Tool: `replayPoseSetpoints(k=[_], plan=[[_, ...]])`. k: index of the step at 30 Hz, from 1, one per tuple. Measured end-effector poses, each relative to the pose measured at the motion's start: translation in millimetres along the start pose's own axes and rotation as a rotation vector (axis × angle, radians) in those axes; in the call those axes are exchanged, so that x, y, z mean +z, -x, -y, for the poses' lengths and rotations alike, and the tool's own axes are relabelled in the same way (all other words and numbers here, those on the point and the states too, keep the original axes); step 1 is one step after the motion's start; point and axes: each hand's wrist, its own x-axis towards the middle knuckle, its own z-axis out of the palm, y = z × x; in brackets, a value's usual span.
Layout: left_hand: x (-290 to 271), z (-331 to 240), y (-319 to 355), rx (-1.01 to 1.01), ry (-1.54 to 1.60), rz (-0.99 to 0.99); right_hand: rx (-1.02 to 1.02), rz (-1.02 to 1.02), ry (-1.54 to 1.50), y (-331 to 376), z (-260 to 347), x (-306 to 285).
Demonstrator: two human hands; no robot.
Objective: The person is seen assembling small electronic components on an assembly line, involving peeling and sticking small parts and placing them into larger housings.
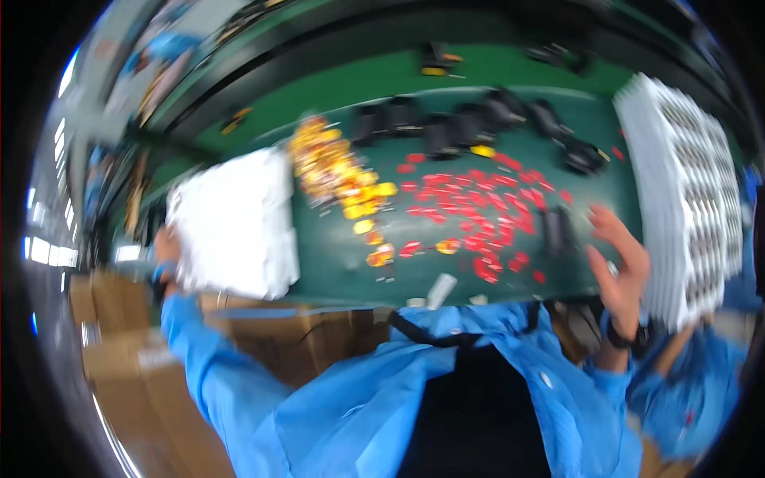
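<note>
My left hand [166, 248] is at the outer left edge of a white tray [231, 227], its blurred fingers closed on that edge and partly hidden. My right hand [620, 267] is open over the table's right side, fingers spread and holding nothing. Just left of it lies a dark cylindrical part [559, 231]. To its right rises a stack of white trays [657, 199] with rows of dark pockets. Many small red pieces [478, 203] are scattered across the table's middle. A heap of yellow and orange parts [331, 163] spreads beside the left tray.
Black housings [438, 134] line the far side of the green table [335, 263]. A pale strip [441, 291] lies at the near edge. A green shelf [494, 73] runs behind. Cardboard boxes [119, 358] stand at lower left. Another person's blue sleeve [685, 406] shows at right.
</note>
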Motion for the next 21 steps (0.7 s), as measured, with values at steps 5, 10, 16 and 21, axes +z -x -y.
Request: replayPoseSetpoints(k=[5,10,16,21], plan=[[5.8,-90.4,-65.7,0.090,-0.154,-0.065,0.150,-0.009,-0.034,32.9,-21.2,-17.0],[-38.8,-154.3,-67.6,-0.329,-0.022,0.042,0.147,-0.015,-0.074,23.6,-30.6,-23.0],[-22.5,-181.1,-126.0,-0.772,0.105,-0.026,0.182,-0.078,-0.034,5.2,-9.0,-5.6],[7.3,-161.7,-121.1,-0.714,0.039,-0.108,0.136,-0.027,-0.039,-4.5,-1.4,-0.5]])
